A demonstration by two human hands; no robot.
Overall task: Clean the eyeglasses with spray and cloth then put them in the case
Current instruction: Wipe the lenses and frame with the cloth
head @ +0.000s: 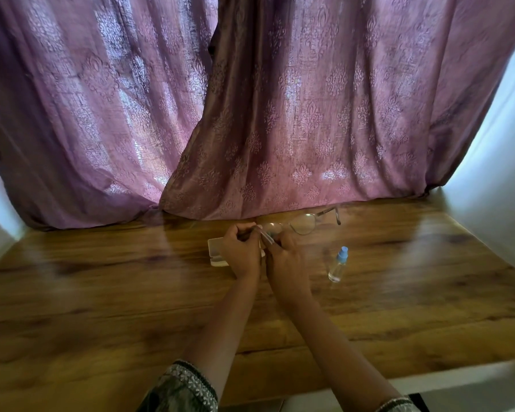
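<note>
A: The curtain [280, 99] is mauve, with a damask pattern?
B: Yes. The table [101, 292] is brown woodgrain, the bottle [338, 264] clear with a blue cap, the case [217, 254] white.

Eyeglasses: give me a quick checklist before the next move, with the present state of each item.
1. Eyeglasses held off the table: ok, left hand and right hand both grip them at one end.
2. Far temple unfolded: ok, it sticks out toward the curtain.
3. Spray bottle within reach: ok, lying on the table right of the hands, cap on.
4. Case ready: cannot tell, mostly hidden behind the left hand.
5. Cloth in hand: cannot tell, none clearly visible.
6. Lenses clean: cannot tell.
</note>
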